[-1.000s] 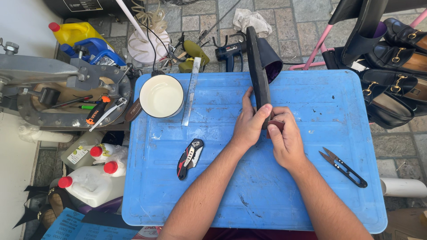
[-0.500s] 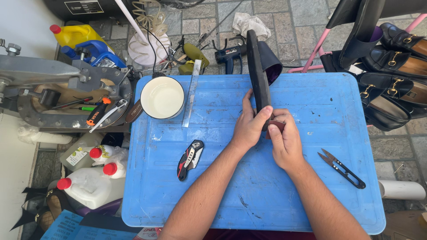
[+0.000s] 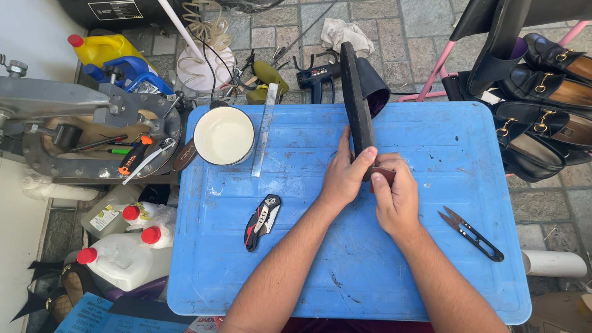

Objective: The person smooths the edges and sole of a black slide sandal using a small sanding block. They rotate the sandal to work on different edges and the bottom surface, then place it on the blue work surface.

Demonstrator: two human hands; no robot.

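Black shoe (image 3: 357, 98) held on edge, both hands clamped at its near end.
Left hand (image 3: 343, 179) wraps closed around the heel; right hand (image 3: 396, 194) pinches a small dark red piece (image 3: 383, 176) against it, over the far middle of the blue table (image 3: 431, 259). Folding knife (image 3: 261, 221) lies left, thread snips (image 3: 472, 233) right, white bowl (image 3: 224, 135) far left.

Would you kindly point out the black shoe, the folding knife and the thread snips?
black shoe (image 3: 356, 98), head view, on its sole.
folding knife (image 3: 261, 221), head view, mid-handle.
thread snips (image 3: 472, 234), head view, on its black handle.
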